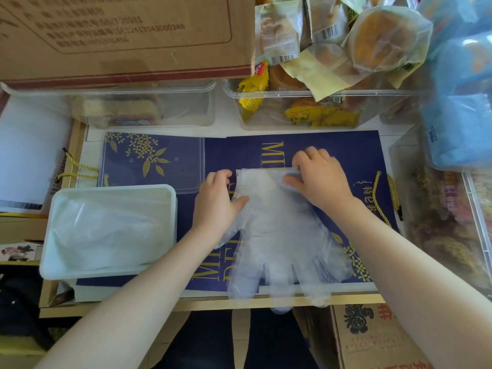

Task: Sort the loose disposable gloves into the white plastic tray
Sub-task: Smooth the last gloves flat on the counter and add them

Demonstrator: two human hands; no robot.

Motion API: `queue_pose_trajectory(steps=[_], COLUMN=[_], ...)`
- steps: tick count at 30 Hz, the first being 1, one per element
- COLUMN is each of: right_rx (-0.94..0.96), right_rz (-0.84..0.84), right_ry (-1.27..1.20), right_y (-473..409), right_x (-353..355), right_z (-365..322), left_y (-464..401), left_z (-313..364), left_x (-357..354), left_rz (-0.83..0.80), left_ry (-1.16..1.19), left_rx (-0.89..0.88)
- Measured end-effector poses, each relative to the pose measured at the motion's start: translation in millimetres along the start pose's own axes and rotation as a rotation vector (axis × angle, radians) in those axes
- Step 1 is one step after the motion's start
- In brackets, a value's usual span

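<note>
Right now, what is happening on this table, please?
A person is flattening a clear plastic glove on a dark blue paper bag. The left hand and the right hand both hold its cuff end. The white tray on the left already holds some clear gloves.

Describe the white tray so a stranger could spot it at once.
Start at the dark blue gold-printed bags covering the worktop. At their left edge sits the white plastic tray, already holding clear gloves. Unlike the clear bins behind, it is opaque and shallow.
</note>
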State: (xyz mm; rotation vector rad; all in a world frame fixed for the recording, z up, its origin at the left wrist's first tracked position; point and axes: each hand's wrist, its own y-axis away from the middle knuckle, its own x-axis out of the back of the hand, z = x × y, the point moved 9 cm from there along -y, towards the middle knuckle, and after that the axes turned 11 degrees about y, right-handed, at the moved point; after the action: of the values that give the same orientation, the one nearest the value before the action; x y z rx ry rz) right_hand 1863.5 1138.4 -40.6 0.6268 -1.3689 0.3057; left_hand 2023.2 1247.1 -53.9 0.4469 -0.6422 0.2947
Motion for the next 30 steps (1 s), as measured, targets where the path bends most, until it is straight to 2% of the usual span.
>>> queue_pose_trajectory(steps=[2,4,15,19,21,24,26,28,30], right_rx=[0.04,0.133,0.222,0.318,0.341,0.33,0.268,0.159,0.047], right_rz=[-0.024,-0.094,-0.309,-0.343,-0.362,-0.311,-0.28,-0.284,-0.365], right_ry=[-0.012,0.005,0.069,-0.199,-0.305,-0.391,-0.531,-0.817,-1.287], right_y=[1.7,1.7,-5.0,2.8,8.6,11.1,10.0,10.2,18.8], right_x=[-3.7,-9.3,-23.4,-2.0,15.8,30.1,36.1,34.7,19.7], right_z=[-8.2,-23.2,-45.0,-50.6,-49.3,-42.9,-31.9,-15.8,-1.9], left_y=[7.5,14.3,18.0,12.2,9.2,9.8,15.1,17.4,19.4], left_z=[-7.1,-10.0,-14.8,-11.7,-7.0,-2.3,-1.3,-2.6,-5.7], left_x=[-2.1,-3.1,-12.8,-14.0,-16.4,-16.9,-15.7,-13.6,-13.5], left_rz=[-0.013,-0.009,-0.085,-0.115,-0.162,-0.281,-0.354,-0.379,-0.395], left_ry=[-0.181,-0.246,-0.277,-0.322,-0.244,0.074,0.267,0.418,0.622], left_rx=[-0.003,-0.035,0.018,-0.014,-0.073,-0.09,-0.062,-0.024,0.072])
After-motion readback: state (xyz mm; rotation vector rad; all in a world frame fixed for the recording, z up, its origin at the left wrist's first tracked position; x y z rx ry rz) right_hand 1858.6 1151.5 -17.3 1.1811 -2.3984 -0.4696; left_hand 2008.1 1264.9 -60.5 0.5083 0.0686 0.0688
